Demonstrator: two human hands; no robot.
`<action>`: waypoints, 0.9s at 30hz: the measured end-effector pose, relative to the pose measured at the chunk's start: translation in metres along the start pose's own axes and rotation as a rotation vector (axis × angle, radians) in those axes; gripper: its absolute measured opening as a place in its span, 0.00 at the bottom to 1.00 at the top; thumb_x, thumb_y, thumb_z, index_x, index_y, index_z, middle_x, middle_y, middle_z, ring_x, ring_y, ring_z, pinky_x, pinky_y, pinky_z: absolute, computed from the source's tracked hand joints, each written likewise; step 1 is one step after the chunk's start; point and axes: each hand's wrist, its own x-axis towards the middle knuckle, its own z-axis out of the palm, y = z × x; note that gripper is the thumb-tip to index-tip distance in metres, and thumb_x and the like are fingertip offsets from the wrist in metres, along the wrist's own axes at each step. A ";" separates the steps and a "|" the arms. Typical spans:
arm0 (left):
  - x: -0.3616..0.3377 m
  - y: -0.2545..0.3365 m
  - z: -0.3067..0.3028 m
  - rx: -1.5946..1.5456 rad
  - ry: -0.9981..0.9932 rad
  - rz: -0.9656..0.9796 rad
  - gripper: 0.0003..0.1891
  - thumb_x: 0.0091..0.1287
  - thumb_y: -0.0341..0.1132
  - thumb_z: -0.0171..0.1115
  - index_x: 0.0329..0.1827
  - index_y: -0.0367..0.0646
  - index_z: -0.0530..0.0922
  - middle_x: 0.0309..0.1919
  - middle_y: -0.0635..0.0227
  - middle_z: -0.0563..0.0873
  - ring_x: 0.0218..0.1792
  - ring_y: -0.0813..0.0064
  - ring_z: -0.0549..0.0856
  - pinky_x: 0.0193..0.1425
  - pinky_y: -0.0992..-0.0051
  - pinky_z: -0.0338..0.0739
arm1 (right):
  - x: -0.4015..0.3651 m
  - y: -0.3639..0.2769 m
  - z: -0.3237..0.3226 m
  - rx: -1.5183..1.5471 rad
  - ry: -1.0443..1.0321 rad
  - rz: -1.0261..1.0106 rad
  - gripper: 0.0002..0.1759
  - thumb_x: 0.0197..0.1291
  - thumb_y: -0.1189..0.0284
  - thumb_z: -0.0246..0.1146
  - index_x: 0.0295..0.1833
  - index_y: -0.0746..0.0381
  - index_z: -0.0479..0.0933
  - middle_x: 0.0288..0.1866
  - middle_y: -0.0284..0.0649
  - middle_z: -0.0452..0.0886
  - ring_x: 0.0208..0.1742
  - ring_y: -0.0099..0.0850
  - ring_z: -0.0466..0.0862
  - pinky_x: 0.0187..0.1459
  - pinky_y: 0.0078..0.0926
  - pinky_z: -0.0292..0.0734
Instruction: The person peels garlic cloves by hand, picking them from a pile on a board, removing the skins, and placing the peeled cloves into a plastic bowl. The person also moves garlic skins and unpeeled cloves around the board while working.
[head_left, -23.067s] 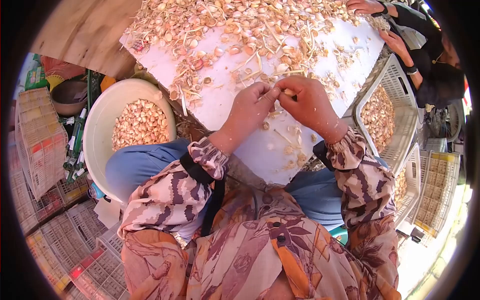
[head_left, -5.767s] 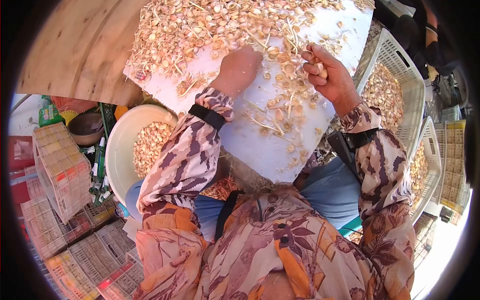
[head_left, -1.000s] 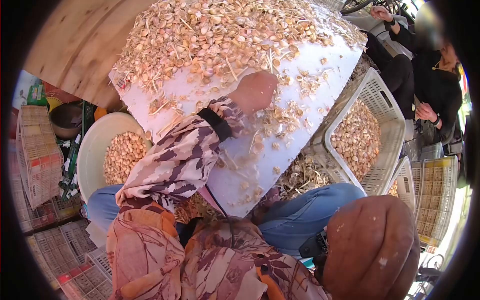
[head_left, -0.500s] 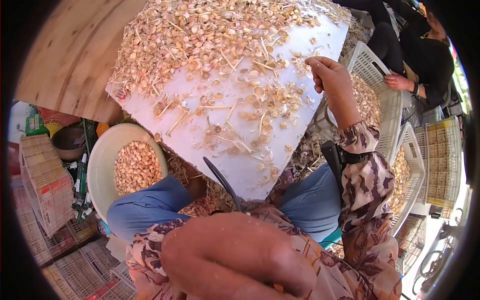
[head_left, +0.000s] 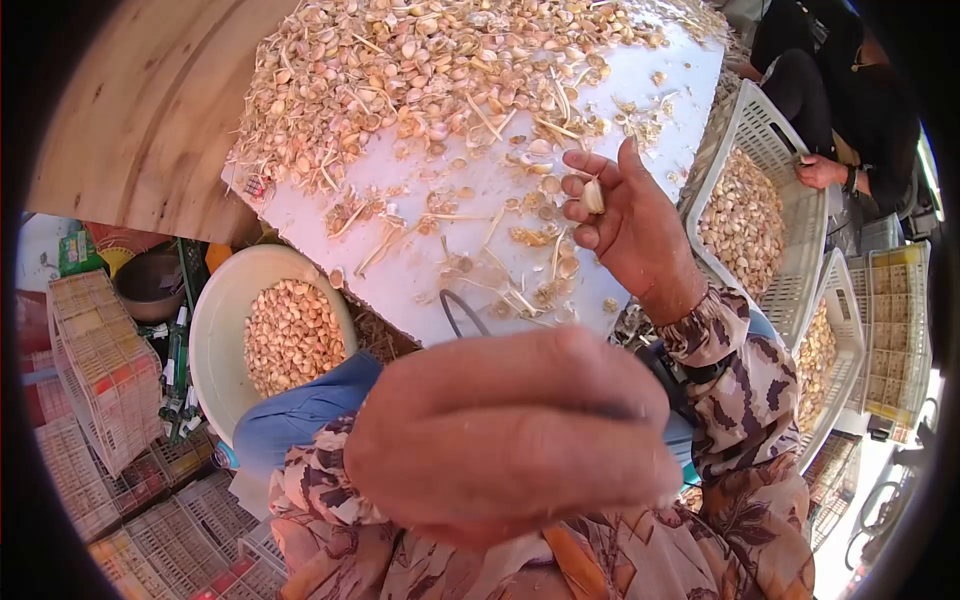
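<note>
My right hand (head_left: pixel 635 225) is turned palm up above the right side of the white board (head_left: pixel 400 300), with a pale garlic clove (head_left: pixel 593 196) in its curled fingers. My left hand (head_left: pixel 510 435), large and somewhat blurred, is close to the camera, over my lap. Its fingers are closed together, and anything inside them is hidden. A broad heap of garlic cloves (head_left: pixel 400 90) covers the far part of the board. Papery skins and dry stalks (head_left: pixel 385 245) lie scattered nearer to me.
To the left, a pale basin (head_left: pixel 215 350) holds cloves, near stacked plastic crates (head_left: pixel 105 370). On the right stand a white crate (head_left: pixel 810 230) of cloves and another crate (head_left: pixel 840 350). A co-worker's hand (head_left: pixel 822 171) touches the white crate. A wooden board (head_left: pixel 130 120) is at upper left.
My right hand has come left and turned from back-up to palm up, revealing a garlic clove in it. My left hand has risen and shifted right. The whole view has shifted slightly.
</note>
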 end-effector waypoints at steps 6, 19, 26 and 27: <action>0.010 -0.162 -0.082 1.018 -0.150 -0.428 0.09 0.55 0.31 0.63 0.39 0.43 0.81 0.34 0.60 0.81 0.34 0.58 0.81 0.35 0.65 0.75 | 0.013 -0.003 -0.019 0.330 0.023 -0.075 0.18 0.67 0.58 0.55 0.49 0.61 0.69 0.33 0.34 0.73 0.30 0.22 0.71 0.24 0.14 0.65; 0.011 -0.145 -0.075 0.703 0.154 -0.744 0.10 0.63 0.35 0.60 0.41 0.38 0.81 0.31 0.71 0.84 0.32 0.81 0.79 0.39 0.77 0.74 | 0.031 0.008 -0.047 0.049 0.159 0.032 0.30 0.68 0.48 0.48 0.55 0.67 0.69 0.42 0.40 0.76 0.39 0.28 0.79 0.41 0.25 0.77; 0.004 -0.182 -0.100 0.707 -0.021 -0.662 0.09 0.60 0.35 0.63 0.37 0.38 0.83 0.31 0.64 0.85 0.33 0.73 0.81 0.40 0.74 0.75 | 0.043 -0.006 -0.032 0.274 0.102 -0.071 0.22 0.68 0.55 0.53 0.52 0.65 0.68 0.39 0.38 0.74 0.31 0.25 0.74 0.25 0.15 0.69; -0.008 -0.195 -0.110 0.912 -0.194 -0.621 0.10 0.59 0.36 0.62 0.37 0.39 0.83 0.31 0.58 0.85 0.34 0.62 0.84 0.40 0.68 0.77 | 0.045 -0.010 -0.044 0.241 0.054 -0.111 0.19 0.67 0.59 0.56 0.50 0.65 0.69 0.37 0.37 0.73 0.29 0.23 0.71 0.22 0.13 0.65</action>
